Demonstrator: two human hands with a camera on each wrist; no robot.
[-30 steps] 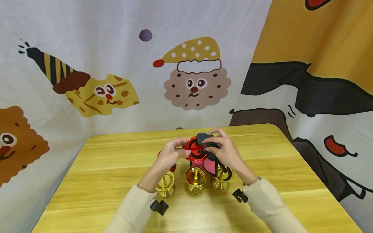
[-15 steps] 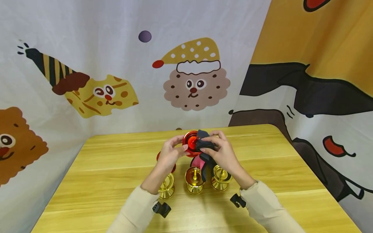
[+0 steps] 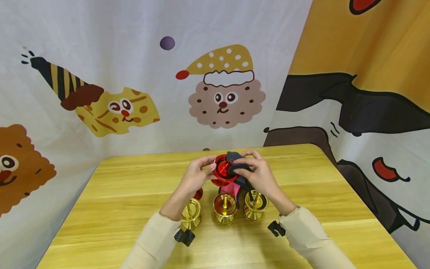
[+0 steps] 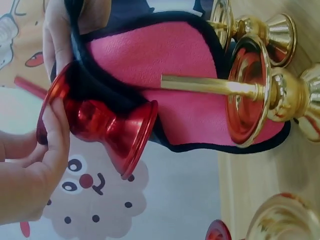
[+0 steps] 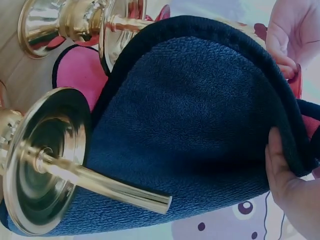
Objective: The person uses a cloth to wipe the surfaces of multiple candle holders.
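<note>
My left hand grips a red metal oil lamp by its upper dish. The lamp is held above the table, tilted, with its centre stem and flared foot showing. My right hand pinches a cloth, dark blue on one face and pink on the other, with a black border. A fold of it lies against the lamp's dish by the stem, and the rest hangs down beside the gold lamps. The right fingertips are partly hidden by the cloth. In the head view the red lamp is between both hands.
Three gold lamps stand in a row nearer me: the left one, the middle one and the right one. Another red item shows partly behind my left forearm. A printed curtain hangs behind the wooden table.
The red lamp rises slightly and turns, then comes lower again with a different tilt. The cloth's hanging part has shifted off the right gold lamp, and its fold stays at the dish.
</note>
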